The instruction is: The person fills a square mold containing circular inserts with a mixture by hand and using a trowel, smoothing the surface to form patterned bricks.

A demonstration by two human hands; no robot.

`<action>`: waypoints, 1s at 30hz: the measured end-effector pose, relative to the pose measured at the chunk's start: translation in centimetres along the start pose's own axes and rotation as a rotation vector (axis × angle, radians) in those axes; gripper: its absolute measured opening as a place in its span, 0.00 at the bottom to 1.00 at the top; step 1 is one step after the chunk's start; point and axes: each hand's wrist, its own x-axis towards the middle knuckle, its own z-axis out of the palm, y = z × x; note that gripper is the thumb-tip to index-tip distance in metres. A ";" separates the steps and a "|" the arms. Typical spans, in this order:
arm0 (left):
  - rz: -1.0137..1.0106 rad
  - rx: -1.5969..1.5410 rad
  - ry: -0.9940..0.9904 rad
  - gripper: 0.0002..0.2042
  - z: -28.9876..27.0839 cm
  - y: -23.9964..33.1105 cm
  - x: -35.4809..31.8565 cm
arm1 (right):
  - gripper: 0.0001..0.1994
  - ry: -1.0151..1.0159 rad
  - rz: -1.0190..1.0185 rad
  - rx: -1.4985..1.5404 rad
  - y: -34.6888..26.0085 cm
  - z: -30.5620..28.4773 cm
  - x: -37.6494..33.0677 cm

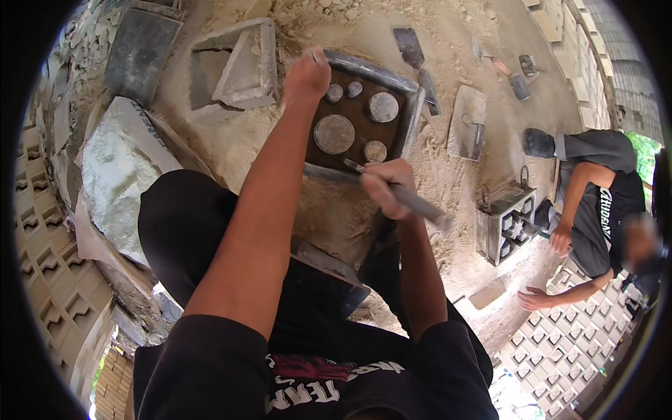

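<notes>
A square grey mould (413, 126) lies in front of me, with dark brown material inside and several round grey pieces, among them a large disc (334, 134) and a smaller cylinder (383, 107). My left hand (306, 75) is closed on the mould's far left corner. Over its near right side, my right hand (389, 187) grips a short grey hand tool (420, 205). The tool's narrow metal tip (353, 165) points at the brown bed beside a small round piece (375, 151). Its other end is blurred, so its exact kind is unclear.
Beyond the mould lies a trowel (413, 52); to its right is a rectangular float (467, 122). An angular grey mould (245, 66) and a white sack (122, 175) stand left. At right, another person (588, 182) works beside a block mould (507, 224).
</notes>
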 end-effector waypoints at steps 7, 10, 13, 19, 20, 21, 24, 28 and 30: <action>0.003 -0.003 -0.004 0.26 0.0 0.0 0.3 | 0.23 0.081 0.026 -0.029 -0.4 -2.3 -0.9; 0.023 0.018 0.002 0.26 0.0 -0.1 0.9 | 0.20 0.127 -0.016 0.152 -0.5 -2.3 -1.3; 0.016 0.043 0.003 0.27 0.4 -0.5 0.5 | 0.17 0.011 -0.223 0.047 -1.1 -2.3 -2.0; 0.003 0.022 0.027 0.27 0.3 -0.2 0.4 | 0.18 0.091 -0.082 0.025 -0.9 -0.6 -2.5; 0.002 0.018 0.017 0.27 0.1 -0.1 0.5 | 0.20 0.062 -0.235 0.105 -0.9 -0.1 -2.5; -0.007 0.018 -0.002 0.27 0.1 0.0 0.4 | 0.21 0.087 -0.084 -0.132 -0.8 0.3 -2.3; -0.022 0.016 -0.008 0.27 0.0 0.1 0.4 | 0.15 0.247 0.350 -0.063 -0.8 1.3 -1.8; -0.025 0.010 0.009 0.27 0.1 0.0 0.1 | 0.17 0.072 -0.034 -0.124 -1.4 2.1 -1.1; 0.010 -0.041 0.038 0.26 0.3 -0.2 0.2 | 0.17 0.086 0.128 -0.236 -1.4 2.6 -0.6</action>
